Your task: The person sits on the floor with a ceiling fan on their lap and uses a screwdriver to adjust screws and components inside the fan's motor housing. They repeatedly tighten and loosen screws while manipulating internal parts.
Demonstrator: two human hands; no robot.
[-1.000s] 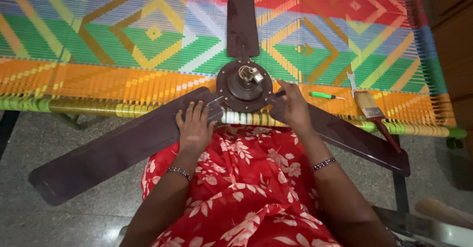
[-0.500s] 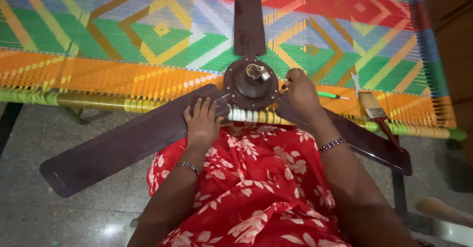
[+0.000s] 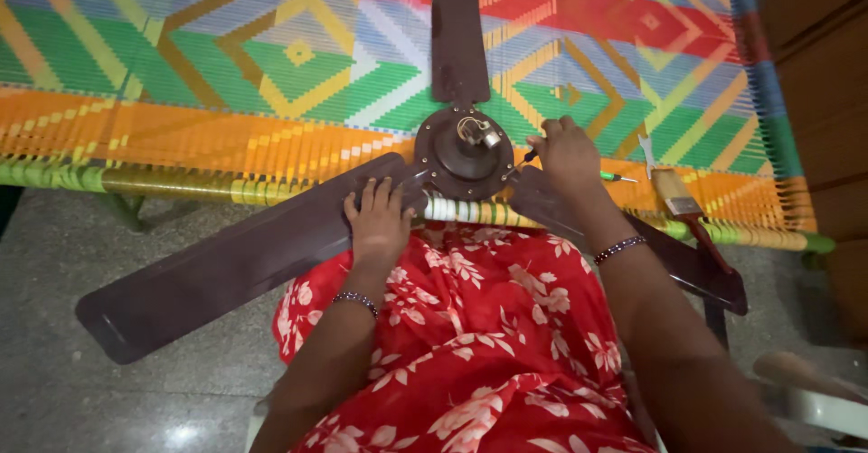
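Nearest the camera is a lap in red floral cloth [image 3: 488, 344], both forearms reaching out over it. The left hand [image 3: 378, 222] lies flat, fingers spread, pressing on the root of the left fan blade [image 3: 226, 272] just where it meets the motor hub [image 3: 464, 153]; it grips nothing, only steadies. The right hand [image 3: 568, 153] is curled narrowly around a slim screwdriver [image 3: 608, 176], whose green handle end pokes out to the hand's right while the dark tip points toward the hub rim just left of the fingers.

By my reading the step in hand is working a fastener at the hub's edge — the ceiling fan lies flat across the edge of a woven cot [image 3: 271, 82], the hub between the two hands. The next move seems to call for keeping the tip seated and square while the left palm stops the fan from turning.

Just right of the right hand lies a paintbrush [image 3: 680, 202] on the orange weave, with a small pale tool above it that I cannot identify. Beyond the hands a third blade [image 3: 457, 37] runs away over the coloured pattern and is cut off at the top.

Hard to see: the screw itself is hidden by fingers, the right blade [image 3: 696, 268] is mostly covered by the forearm, and a pale object at the lower right is blurred.
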